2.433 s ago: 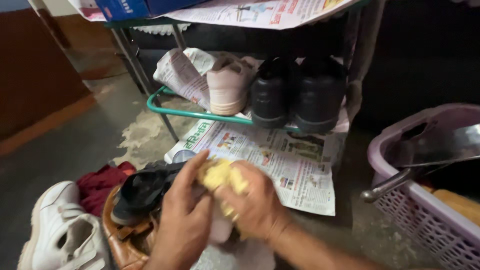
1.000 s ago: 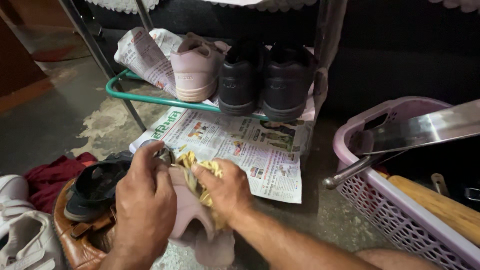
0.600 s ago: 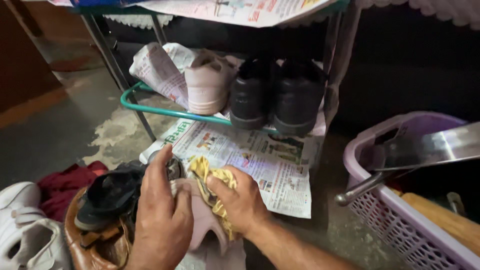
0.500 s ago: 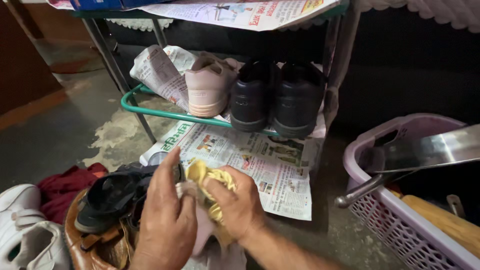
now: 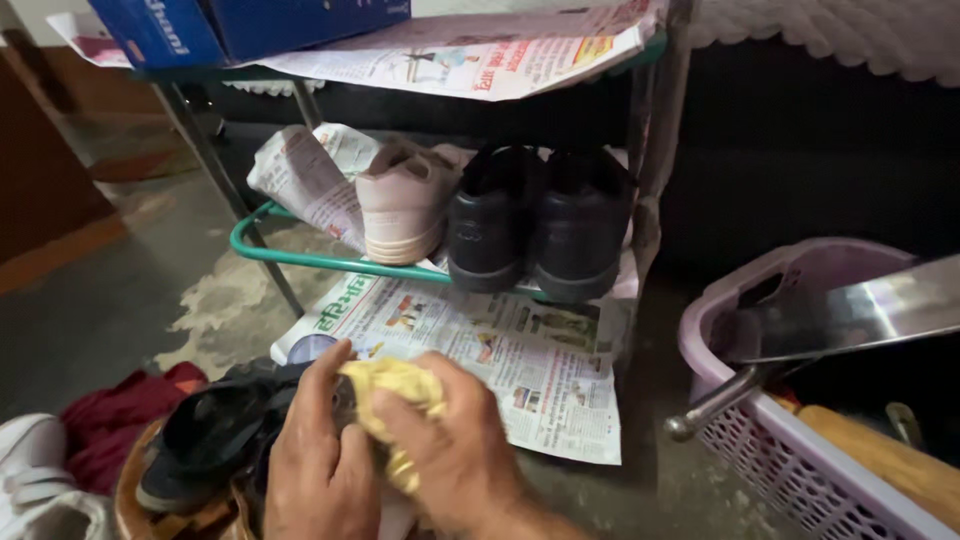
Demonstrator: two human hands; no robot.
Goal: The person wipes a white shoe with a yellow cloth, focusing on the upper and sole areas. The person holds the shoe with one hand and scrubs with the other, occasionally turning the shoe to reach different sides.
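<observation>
Right hand [image 5: 455,450] closed around a bunched yellow cloth [image 5: 395,385] pressing it onto the shoe, left hand [image 5: 320,465] clamped over that shoe to steady it, low centre just before the newspaper [image 5: 500,360] under the shoe rack [image 5: 300,260].

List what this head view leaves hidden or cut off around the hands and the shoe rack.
- What lies under the yellow cloth: covered by the left hand and right hand.
- White shoe: cut by the left and bottom edges.
- Contents of the lilac basket: hidden under a metal pan, cut by the right edge.
- Blue box on the top shelf: cut by the top edge.
- Toes of the black shoes: in shadow.
</observation>
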